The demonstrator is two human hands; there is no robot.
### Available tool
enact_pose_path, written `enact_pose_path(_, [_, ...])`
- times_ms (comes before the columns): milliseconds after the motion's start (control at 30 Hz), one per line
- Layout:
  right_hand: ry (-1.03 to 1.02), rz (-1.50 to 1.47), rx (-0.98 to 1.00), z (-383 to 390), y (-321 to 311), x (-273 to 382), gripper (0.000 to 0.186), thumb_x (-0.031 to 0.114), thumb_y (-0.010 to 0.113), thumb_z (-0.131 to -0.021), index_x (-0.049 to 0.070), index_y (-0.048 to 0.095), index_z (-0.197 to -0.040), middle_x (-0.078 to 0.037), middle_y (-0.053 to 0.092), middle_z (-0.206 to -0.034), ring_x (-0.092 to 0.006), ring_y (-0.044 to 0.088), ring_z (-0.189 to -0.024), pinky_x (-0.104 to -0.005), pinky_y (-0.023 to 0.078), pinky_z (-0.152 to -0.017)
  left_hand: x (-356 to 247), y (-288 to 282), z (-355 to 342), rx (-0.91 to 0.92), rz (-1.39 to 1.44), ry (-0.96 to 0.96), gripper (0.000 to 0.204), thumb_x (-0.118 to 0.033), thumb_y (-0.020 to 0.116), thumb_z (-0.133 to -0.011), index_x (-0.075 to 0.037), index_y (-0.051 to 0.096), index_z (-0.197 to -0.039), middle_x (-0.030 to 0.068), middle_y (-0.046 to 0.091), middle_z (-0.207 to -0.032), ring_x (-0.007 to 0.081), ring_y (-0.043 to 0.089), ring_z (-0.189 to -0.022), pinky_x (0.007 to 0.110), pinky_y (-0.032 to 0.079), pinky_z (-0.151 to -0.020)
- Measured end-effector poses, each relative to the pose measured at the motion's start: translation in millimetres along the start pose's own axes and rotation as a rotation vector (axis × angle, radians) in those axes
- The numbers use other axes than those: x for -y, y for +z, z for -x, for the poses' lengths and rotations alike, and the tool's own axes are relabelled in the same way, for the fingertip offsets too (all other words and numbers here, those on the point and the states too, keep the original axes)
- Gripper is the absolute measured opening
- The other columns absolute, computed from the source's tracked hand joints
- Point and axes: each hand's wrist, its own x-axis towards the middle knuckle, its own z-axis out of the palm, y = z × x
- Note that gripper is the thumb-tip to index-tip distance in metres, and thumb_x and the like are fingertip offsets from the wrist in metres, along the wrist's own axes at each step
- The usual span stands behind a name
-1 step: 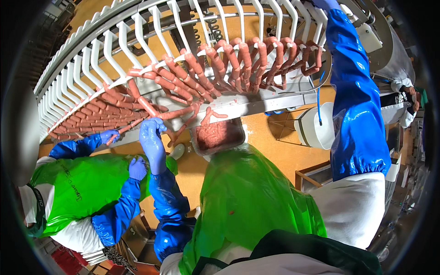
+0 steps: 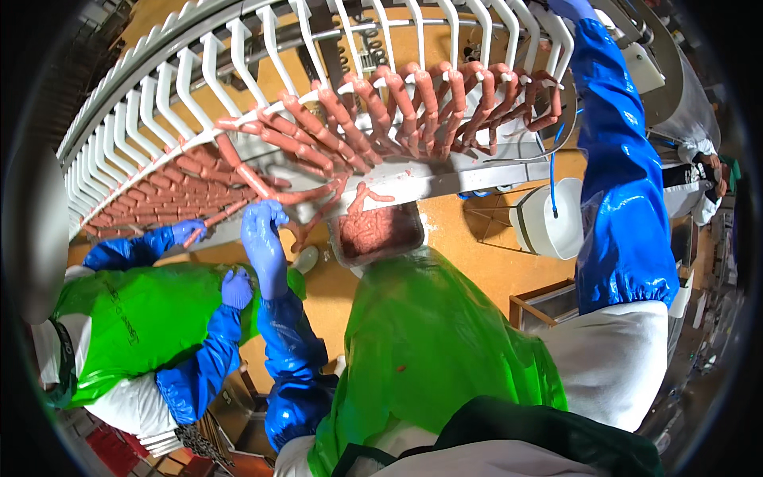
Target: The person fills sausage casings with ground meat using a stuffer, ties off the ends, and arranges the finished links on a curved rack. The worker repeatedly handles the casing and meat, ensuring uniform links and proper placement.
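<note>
Linked sausages (image 2: 429, 103) hang in loops from white hooks (image 2: 238, 67) on a curved rail in front of me. My left hand (image 2: 264, 246), in a violet glove, is raised beside the lower sausage links, fingers curled closed. What they hold, if anything, is hidden. My right arm reaches up to the far right end of the hooks. There my right hand (image 2: 574, 8) is cut off by the upper edge, its fingers out of sight. Below the links sits a tub (image 2: 417, 242) of sausage meat, with a loose link hanging at its far rim.
At my left a co-worker in a green apron (image 2: 151, 318) has one gloved hand (image 2: 188, 231) at a sausage strand. A metal ledge (image 2: 445, 181) runs under the hooks. A white bin (image 2: 556, 222) stands at right; another person (image 2: 691, 183) is farther right.
The hooks and sausages at left sit very slightly differently in the picture. My left hand is a touch higher in it; both arms keep nearly the same pose.
</note>
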Motion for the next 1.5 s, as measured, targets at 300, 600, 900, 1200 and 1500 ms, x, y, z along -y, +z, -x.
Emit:
enact_pose_path(300, [-0.402,0.412,0.054,-74.5,33.8,-120.8,0.027,0.025,0.064,-0.079,0.001,0.068,-0.092,-0.020,0.067,-0.077,-0.0339,0.066,-0.074,-0.0438,0.051,-0.069,-15.9,-9.0,-1.3,0.121,-0.731,0.396,0.017,-0.006,0.042,-0.093,0.000,0.057,-0.090,0.0049,0.051,-0.085,0.0132,0.048,-0.073,0.027,0.041,-0.067])
enact_pose_path(600, [-0.199,-0.610,0.437,47.3,32.8,91.1,0.034,0.017,0.058,-0.094,0.006,0.056,-0.127,-0.001,0.062,-0.114,-0.0100,0.060,-0.096,-0.0262,0.051,-0.075,26.2,-24.8,29.7,-0.060,0.067,0.205,0.014,-0.013,0.052,-0.096,-0.003,0.052,-0.087,0.0040,0.053,-0.080,0.0116,0.052,-0.076,0.028,0.047,-0.071])
enact_pose_path(900, [-0.425,-0.300,1.365,169.1,160.4,376.5,0.032,0.041,0.059,-0.088,0.015,0.055,-0.107,0.004,0.054,-0.100,-0.0072,0.051,-0.084,-0.0238,0.051,-0.061,16.7,-28.7,40.0,-0.139,0.122,0.098,0.014,-0.007,0.045,-0.098,0.001,0.054,-0.090,0.0045,0.059,-0.086,0.0097,0.055,-0.076,0.026,0.049,-0.071])
enact_pose_path(1200, [-0.451,-0.709,1.185,196.2,102.6,300.9,0.017,0.006,0.063,-0.082,0.003,0.062,-0.100,-0.004,0.065,-0.080,-0.0080,0.061,-0.069,-0.0206,0.048,-0.061,-35.7,-9.7,70.6,-0.203,-0.139,0.247,0.013,-0.006,0.051,-0.095,0.001,0.062,-0.094,0.0063,0.063,-0.090,0.0156,0.059,-0.090,0.031,0.048,-0.082])
enact_pose_path(1500, [-0.187,0.236,-0.232,41.3,-40.1,-3.9,0.017,0.017,0.069,-0.070,0.006,0.070,-0.083,-0.015,0.068,-0.078,-0.0320,0.064,-0.070,-0.0412,0.051,-0.065,-149.8,87.1,82.9,0.072,0.252,0.470,0.019,-0.022,0.046,-0.097,-0.006,0.041,-0.087,0.0067,0.041,-0.082,0.0270,0.050,-0.084,0.044,0.044,-0.082])
